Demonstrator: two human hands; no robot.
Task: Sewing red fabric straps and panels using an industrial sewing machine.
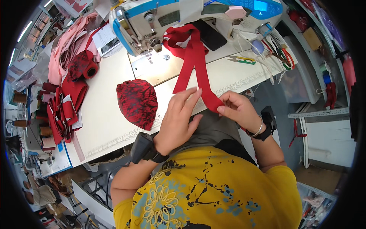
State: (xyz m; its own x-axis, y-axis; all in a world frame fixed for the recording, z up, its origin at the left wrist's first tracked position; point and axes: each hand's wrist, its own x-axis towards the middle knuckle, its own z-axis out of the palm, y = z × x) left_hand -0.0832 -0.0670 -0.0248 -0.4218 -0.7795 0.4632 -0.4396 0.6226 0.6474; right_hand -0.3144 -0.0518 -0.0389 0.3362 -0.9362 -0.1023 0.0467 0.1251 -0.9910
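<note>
Left hand fingers spread, tips resting on the red fabric strip; right hand pinching the strip's near end at the table edge. The strip runs up the white table to the sewing machine. A red-black patterned cap lies left; small snips lie right.

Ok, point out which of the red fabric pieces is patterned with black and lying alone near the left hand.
The rounded red-and-black cap piece on the white table, just beyond the left hand; the strips in the hands are plain red.
</note>
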